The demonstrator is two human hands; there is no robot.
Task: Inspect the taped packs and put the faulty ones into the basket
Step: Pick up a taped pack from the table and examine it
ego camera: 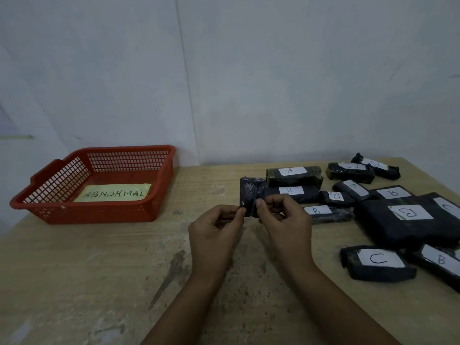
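Note:
Both hands hold one small black taped pack [250, 195] upright above the table's middle. My left hand [215, 232] pinches its lower left edge, and my right hand [286, 220] grips its lower right side with the thumb on the front. No label shows on this pack. The red plastic basket [49, 185] stands at the left, with a yellow paper reading ABNORMAL [114, 193] on its floor and no packs inside. Several other black packs lie at the right, among them pack A [293, 174] and pack C [375, 262].
The wooden table [99, 270] ends at a pale wall behind. A large black pack labelled B [408, 220] lies at the right among smaller labelled ones, reaching the right edge of view. Bare tabletop lies between the basket and my hands.

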